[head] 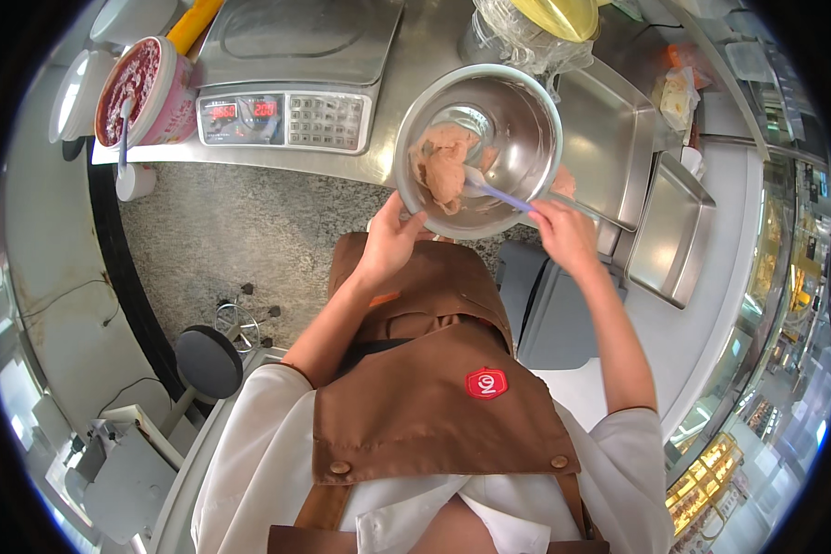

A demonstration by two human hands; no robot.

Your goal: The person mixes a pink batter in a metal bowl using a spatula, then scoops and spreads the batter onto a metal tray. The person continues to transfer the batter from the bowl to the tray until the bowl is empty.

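A tilted stainless steel mixing bowl (519, 118) holds a lump of pinkish-orange paste (447, 170) gathered on its left side. My left hand (391, 235) grips the bowl's rim at the lower left, thumb outside and some fingers hidden beneath. In my right hand (568, 232) is a spatula (502, 196) with a translucent purple handle. Its pale blade reaches into the bowl and touches the paste. Thin smears coat the bowl's inner wall. More pink paste (563, 181) shows just beyond the bowl's right rim, partly hidden by it.
A digital scale (284, 121) with lit red figures stands on the steel counter (415, 41). Left of it, a tub of dark red filling (170, 104) holds a spoon. Steel trays (672, 235) lie at right. Plastic-wrapped containers (519, 41) stand behind the bowl. A round black stool (209, 361) is at lower left.
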